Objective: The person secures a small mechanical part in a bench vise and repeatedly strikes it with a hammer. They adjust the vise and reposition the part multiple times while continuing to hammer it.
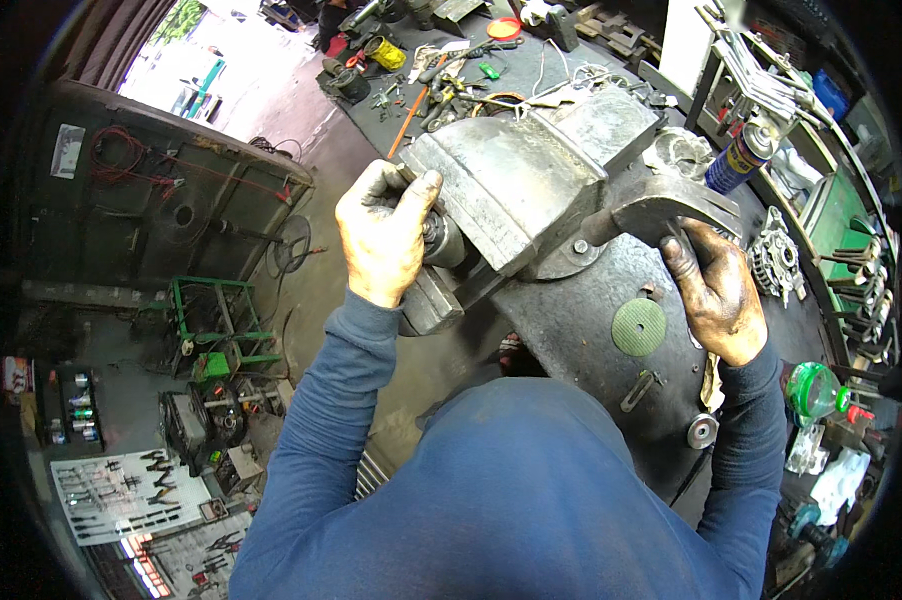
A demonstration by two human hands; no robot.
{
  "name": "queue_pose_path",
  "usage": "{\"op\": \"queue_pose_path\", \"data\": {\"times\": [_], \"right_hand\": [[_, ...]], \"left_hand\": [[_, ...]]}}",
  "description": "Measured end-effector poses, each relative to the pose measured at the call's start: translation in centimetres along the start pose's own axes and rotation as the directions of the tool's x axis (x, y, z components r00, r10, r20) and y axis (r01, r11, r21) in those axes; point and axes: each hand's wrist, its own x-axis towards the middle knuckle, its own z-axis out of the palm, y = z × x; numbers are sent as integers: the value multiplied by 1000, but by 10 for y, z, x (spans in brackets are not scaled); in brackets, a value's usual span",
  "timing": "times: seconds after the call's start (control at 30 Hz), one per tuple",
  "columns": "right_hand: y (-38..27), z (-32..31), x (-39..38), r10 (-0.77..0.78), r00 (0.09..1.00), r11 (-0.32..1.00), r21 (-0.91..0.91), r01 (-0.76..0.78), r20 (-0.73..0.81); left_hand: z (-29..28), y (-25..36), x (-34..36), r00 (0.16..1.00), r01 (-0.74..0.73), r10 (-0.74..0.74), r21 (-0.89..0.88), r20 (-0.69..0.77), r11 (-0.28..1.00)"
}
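Observation:
A large grey metal bench vise [511, 185] occupies the upper middle, above the dark bench [561, 325]. My left hand [386, 230] is closed on a dark cylindrical metal part [441, 242] at the vise's jaws, thumb on top; the part is partly hidden by my fingers. At the vise's right, my right hand [716, 290] grips a dark hammer [661, 205] just below its head, whose face is beside the vise body. A green cutting disc [639, 326], a slotted metal piece [641, 390] and a small round metal part [702, 431] lie near my right arm.
Behind the vise are scattered tools, cables and a yellow can [385, 52]. At the right are a blue spray can [739, 158], a toothed metal casting [776, 255] and a green bottle [811, 388]. A green metal frame [221, 325] and a tool board [126, 495] are at the left.

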Motion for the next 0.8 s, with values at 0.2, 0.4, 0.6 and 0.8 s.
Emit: {"op": "queue_pose_path", "data": {"times": [0.2,0.4,0.6,0.8], "right_hand": [[9,-10,16,36,999,996,86,-39,33],[-7,-13,45,-101,992,994,-21,103,74],[-49,-9,92,-398,908,902,-125,414,134],[-168,-42,144,-752,659,633,-317,706,-33]], "left_hand": [[-2,-1,0,1000,8,-8,45,10,999],[4,4,-2,1000,-12,12,24,4,1000],[2,-4,0,997,-58,53,102,53,993],[-5,-6,-3,992,-126,119,227,46,966]]}}
